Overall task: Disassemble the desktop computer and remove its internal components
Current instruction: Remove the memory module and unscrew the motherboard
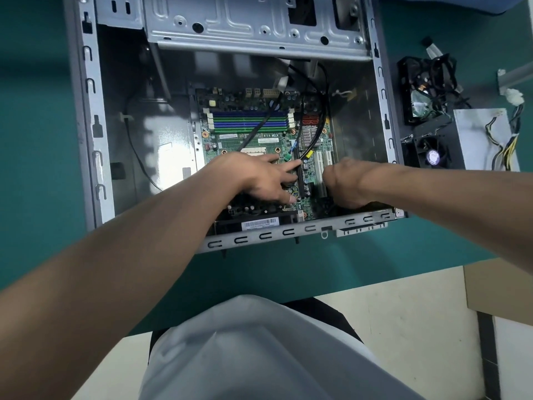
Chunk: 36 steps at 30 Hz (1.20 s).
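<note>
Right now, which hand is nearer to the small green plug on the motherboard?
Left. The left hand has its thumb and index finger right beside the green plug; the right hand is further right, beyond the white slots.
</note>
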Available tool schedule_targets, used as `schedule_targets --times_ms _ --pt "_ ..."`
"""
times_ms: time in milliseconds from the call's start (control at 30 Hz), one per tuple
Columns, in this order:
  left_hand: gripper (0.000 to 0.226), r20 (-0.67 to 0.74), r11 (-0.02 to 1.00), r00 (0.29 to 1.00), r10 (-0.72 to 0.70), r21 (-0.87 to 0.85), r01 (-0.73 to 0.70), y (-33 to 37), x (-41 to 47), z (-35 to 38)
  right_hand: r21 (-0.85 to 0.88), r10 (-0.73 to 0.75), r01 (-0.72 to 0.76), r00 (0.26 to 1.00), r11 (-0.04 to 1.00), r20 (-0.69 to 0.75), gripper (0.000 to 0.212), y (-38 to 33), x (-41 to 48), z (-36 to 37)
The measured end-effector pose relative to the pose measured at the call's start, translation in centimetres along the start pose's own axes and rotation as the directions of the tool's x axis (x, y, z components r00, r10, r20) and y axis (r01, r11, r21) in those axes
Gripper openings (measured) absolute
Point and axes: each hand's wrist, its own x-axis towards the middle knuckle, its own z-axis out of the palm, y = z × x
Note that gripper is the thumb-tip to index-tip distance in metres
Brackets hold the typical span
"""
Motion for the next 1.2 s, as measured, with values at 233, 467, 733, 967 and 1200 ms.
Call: schedule_targets --times_ms 233,467,733,967,1200 --pt "0.065 0.007 1.000 1.000 -0.007 -0.019 0.007 0.1 -0.2 -0.2 -0.240 -0.065 0.088 0.993 0.967 0.100 0.040 -0.3 0.0 -0.2" --pt "0.066 0.009 1.000 1.000 -0.008 -0.024 0.008 0.1 -0.3 -0.2 -0.119 -0.056 0.063 0.997 0.991 0.061 0.037 0.3 0.4 0.3" --pt "0.066 0.009 1.000 1.000 -0.005 -0.006 0.006 0.0 -0.2 -0.3 -0.156 -0.083 0.082 0.997 0.984 0.000 0.036 0.1 1.2 0.6" --pt "0.066 0.007 1.000 1.000 0.001 0.005 -0.001 -0.2 -0.1 -0.2 -0.097 -0.113 0.115 0.993 0.989 0.024 0.027 0.7 1.2 1.0" --pt "0.066 0.001 1.000 1.000 0.012 0.009 -0.012 -0.3 0.0 -0.2 -0.288 -0.119 0.146 0.987 0.947 0.109 0.039 -0.1 0.3 -0.3"
